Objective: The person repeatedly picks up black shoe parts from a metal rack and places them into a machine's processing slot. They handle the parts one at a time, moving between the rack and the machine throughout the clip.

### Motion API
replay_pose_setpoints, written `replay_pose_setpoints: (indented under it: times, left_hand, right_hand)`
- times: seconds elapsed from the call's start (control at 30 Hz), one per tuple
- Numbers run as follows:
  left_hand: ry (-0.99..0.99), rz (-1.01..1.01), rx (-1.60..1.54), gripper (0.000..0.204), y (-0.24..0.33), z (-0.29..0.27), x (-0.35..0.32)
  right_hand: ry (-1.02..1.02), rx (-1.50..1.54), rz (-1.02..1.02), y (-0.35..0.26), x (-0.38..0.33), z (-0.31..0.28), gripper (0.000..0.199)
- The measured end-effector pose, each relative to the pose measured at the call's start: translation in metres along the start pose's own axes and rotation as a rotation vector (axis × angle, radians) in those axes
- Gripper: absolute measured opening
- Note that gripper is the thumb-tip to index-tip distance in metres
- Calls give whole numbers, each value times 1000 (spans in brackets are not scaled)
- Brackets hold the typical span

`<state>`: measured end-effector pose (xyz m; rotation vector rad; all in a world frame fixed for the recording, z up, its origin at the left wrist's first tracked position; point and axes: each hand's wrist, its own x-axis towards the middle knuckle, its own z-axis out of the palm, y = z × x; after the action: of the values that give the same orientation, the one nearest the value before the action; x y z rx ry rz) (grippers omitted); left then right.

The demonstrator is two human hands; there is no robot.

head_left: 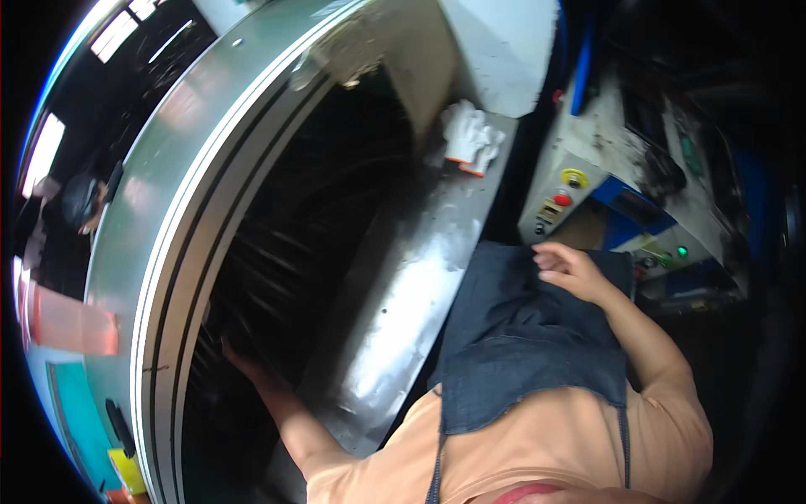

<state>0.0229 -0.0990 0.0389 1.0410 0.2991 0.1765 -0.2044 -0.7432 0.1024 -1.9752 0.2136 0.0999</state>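
My left arm stretches into the dark interior (285,244) of a large machine. My left hand (225,338) is in shadow beside the inner edge of the door frame (180,252); its fingers hardly show, so I cannot make out whether they grip anything. My right hand (567,270) hovers in front of the dark blue apron (529,353) I wear. Its fingers are loosely bent and a little apart, with nothing in them. A pair of white work gloves (473,139) with orange cuffs lies on the far end of the metal ledge (411,294).
At the right stands a control panel (571,181) with a red button, a yellow-ringed button and a lit green lamp. Left of the machine are a pink-orange bin (71,323) and a person (84,202) farther off. A light grey panel (504,50) rises beyond the gloves.
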Motion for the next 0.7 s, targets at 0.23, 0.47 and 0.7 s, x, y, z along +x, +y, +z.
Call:
replay_pose_setpoints:
  times: [0.23, 0.47, 0.7]
  left_hand:
    - [-722, -673, -454, 67, -70, 210, -172]
    - [-1040, -899, -334, 67, -153, 322, -261]
    - [-873, -421, 105, 67, -209, 364, -284]
  right_hand:
    - [37, -681, -803, -80, 59, 22, 121]
    - [167, -979, -1014, -62, 11, -50, 95]
    - [93, -602, -371, 14, -61, -67, 119]
